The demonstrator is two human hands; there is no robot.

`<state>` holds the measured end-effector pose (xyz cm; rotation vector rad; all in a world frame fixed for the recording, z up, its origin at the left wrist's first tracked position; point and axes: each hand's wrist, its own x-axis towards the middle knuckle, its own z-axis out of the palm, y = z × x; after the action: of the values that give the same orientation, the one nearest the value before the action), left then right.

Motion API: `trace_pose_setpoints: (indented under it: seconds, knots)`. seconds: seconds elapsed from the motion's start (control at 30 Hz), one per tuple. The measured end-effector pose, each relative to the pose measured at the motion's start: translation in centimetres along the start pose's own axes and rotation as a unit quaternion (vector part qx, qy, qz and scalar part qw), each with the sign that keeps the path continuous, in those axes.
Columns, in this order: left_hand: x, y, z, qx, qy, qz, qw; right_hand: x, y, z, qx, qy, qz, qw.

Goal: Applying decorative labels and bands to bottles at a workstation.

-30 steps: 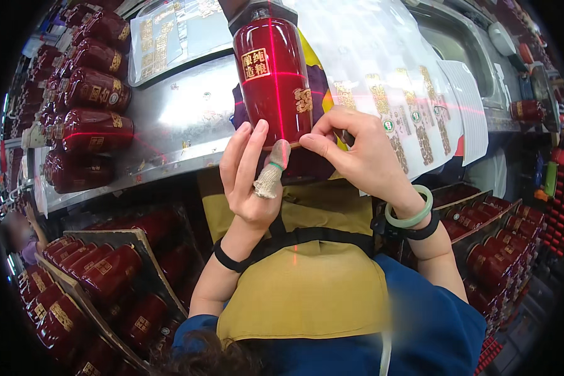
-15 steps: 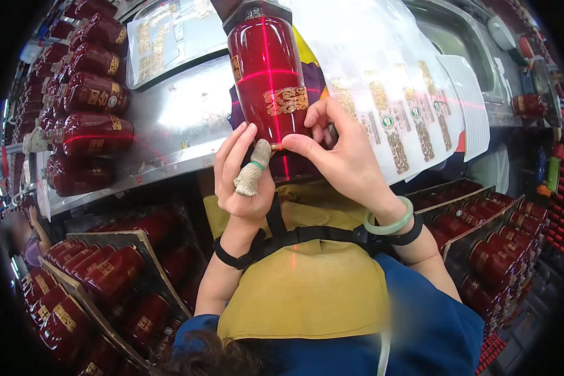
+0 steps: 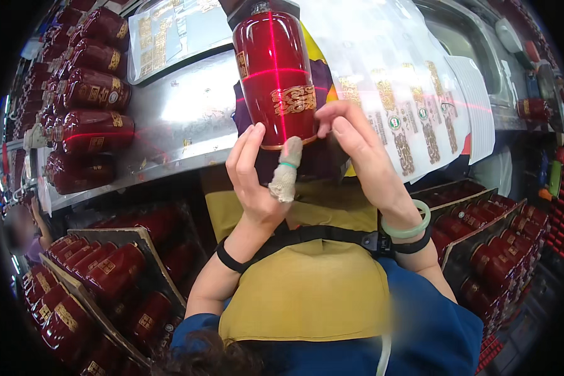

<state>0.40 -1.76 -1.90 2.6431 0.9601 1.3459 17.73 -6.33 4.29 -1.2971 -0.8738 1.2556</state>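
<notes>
A glossy red bottle (image 3: 271,62) lies at the middle, its neck away from me and its base toward me, over a dark purple cloth (image 3: 323,78). Red laser lines cross it, and a gold ornamental decal (image 3: 294,100) sits on its lower side. My left hand (image 3: 257,178) grips the base end: fingers along its left edge, the thumb in a knitted cover with a green band against the bottom rim. Beside the right edge of the bottle, my right hand (image 3: 370,150) is open, its fingertips close to the decal and its thumb lifted off.
Decal sheets (image 3: 388,56) cover the table at right, near a metal sink (image 3: 464,44). A tray with decals (image 3: 169,44) stands at the back left. Red bottles (image 3: 97,131) line the left side; bottle-filled crates (image 3: 116,232) flank me below the table.
The bottle has shifted slightly right. My right thumb has left the base rim and the hand has opened to the right; my left thumb has moved right along the base.
</notes>
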Motion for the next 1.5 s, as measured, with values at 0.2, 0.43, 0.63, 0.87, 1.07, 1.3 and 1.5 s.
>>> trace_pose_setpoints:
  seconds: [0.2,0.43,0.63,0.87,1.07,1.3,1.5]
  knots:
    - [0.8,2.0,1.4,0.011,0.014,-0.137,0.990,-0.3,0.7,-1.8,0.009,0.087,-0.045,0.995]
    - [2.6,-0.3,-1.6,-0.036,0.006,-0.077,0.996,-0.7,0.4,1.3,-0.053,0.122,-0.096,0.987]
    - [2.6,-1.7,-0.4,-0.062,-0.034,-0.078,0.994,-0.3,1.8,2.0,-0.129,0.122,-0.119,0.977]
    - [2.4,-1.1,-1.3,-0.132,-0.024,-0.202,0.970,-0.3,2.5,1.4,-0.107,0.144,-0.134,0.975]
    - [2.8,-1.5,-0.6,-0.112,-0.018,-0.085,0.990,-0.5,2.2,1.5,-0.086,0.143,-0.107,0.980]
    - [2.8,-0.7,-0.9,-0.047,-0.033,-0.034,0.998,-0.3,2.2,1.5,-0.095,0.142,-0.118,0.978]
    - [2.9,-1.5,-1.0,-0.132,0.002,-0.100,0.986,-0.4,2.0,1.4,-0.097,0.156,-0.112,0.976]
